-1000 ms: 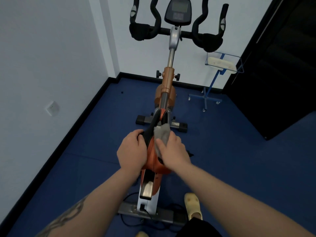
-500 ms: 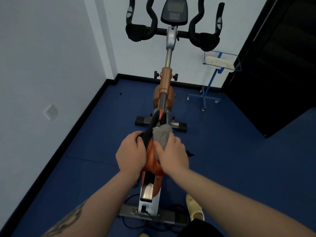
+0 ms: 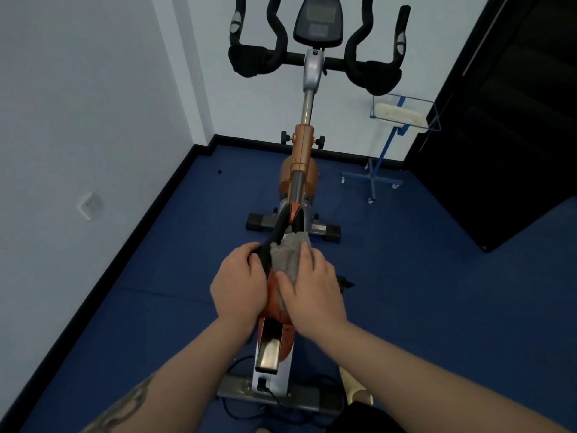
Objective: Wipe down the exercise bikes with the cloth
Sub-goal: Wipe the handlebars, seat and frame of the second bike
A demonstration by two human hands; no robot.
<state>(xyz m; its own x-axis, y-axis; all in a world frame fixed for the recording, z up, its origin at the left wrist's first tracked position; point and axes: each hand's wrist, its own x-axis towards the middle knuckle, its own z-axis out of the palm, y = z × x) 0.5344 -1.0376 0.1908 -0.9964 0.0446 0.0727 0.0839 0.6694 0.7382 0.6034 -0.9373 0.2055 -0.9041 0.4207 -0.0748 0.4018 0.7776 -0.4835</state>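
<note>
An orange and black exercise bike stands in front of me, its black handlebars and console at the top of the view. My left hand grips the left side of the black and orange saddle. My right hand presses a grey cloth against the saddle's right side, fingers curled over the cloth. Most of the saddle is hidden under my two hands.
A white wall with a socket runs along the left, close to the bike. A blue wheeled stand with a basket sits at the back right, next to a dark doorway. Cables lie by the bike's rear base. Blue floor lies on either side.
Both hands stay on the saddle. The cloth under my right hand has shifted slightly over the saddle, and my view has tilted down a little.
</note>
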